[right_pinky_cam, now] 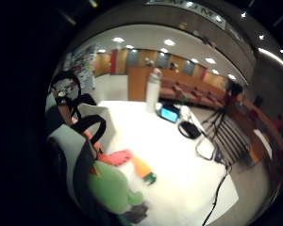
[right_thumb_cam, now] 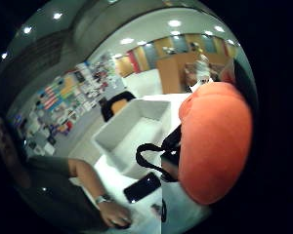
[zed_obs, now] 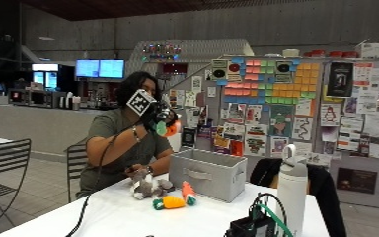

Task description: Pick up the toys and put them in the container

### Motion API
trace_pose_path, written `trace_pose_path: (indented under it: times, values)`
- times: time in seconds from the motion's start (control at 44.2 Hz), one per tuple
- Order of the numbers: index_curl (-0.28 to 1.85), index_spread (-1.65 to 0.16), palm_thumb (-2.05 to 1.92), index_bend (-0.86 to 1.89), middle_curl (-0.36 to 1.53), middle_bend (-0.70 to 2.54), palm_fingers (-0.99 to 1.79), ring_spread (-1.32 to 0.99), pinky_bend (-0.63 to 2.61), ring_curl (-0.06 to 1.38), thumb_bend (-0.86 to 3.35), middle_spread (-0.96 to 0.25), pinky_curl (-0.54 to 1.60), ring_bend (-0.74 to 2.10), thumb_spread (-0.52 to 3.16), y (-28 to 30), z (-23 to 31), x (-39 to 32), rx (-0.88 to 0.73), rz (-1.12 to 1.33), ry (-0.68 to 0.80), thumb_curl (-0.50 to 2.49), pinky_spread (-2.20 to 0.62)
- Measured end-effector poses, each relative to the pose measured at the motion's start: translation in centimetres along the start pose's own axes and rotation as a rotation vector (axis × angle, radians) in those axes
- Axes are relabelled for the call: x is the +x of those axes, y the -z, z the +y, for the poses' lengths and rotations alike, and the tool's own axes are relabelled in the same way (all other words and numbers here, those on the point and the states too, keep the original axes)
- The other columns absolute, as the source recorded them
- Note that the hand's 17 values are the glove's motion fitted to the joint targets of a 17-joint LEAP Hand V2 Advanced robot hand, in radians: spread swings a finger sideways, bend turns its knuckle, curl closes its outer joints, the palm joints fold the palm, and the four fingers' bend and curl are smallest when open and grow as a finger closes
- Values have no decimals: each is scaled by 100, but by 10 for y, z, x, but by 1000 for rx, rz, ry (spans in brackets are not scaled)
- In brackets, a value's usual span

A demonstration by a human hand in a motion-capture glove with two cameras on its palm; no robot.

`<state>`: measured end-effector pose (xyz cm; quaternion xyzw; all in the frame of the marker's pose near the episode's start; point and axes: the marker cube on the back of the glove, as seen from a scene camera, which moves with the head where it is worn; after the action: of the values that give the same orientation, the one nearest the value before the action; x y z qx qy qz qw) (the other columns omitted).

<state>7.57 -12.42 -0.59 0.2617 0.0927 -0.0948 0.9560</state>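
In the outside view my gloved right hand point(zed_obs: 154, 117) is raised to about head height, left of and above the grey fabric container point(zed_obs: 209, 174). Its fingers curl round a green and orange soft toy point(zed_obs: 167, 129). That toy fills the thumb side palm view as an orange bulge point(right_thumb_cam: 215, 146) and shows green point(right_pinky_cam: 108, 188) in the little finger side view. The open container point(right_thumb_cam: 136, 129) lies below the palm. On the table stay a grey plush point(zed_obs: 143, 187), an orange and yellow toy point(zed_obs: 170, 202) and a carrot toy point(zed_obs: 188, 192). A bare left hand point(zed_obs: 139, 173) rests on the plush.
A white water bottle point(zed_obs: 292, 185) and a black device with green cables point(zed_obs: 255, 224) stand at the table's right front. A black phone point(right_thumb_cam: 142, 187) lies beside the container. A black chair point(zed_obs: 265, 173) stands behind the table, a metal chair point(zed_obs: 5, 163) at the left.
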Motion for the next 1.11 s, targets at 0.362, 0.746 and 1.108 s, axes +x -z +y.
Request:
trace_pose_path:
  times: [0.362, 0.746, 1.108]
  values:
    - [61, -45, 52, 47, 71, 89, 81, -40, 119, 59, 4, -43, 61, 128, 75, -62, -123, -4, -102, 72, -208, 76, -41]
    - [43, -41, -6, 18, 47, 31, 20, -26, 88, 34, -6, -18, 40, 81, 105, -82, 8, 13, -538, 127, -547, 44, -4]
    - [39, -35, -1, 14, 49, 38, 13, -23, 96, 35, -2, -15, 41, 77, 119, -95, 198, 10, -725, 356, -1135, 35, -1]
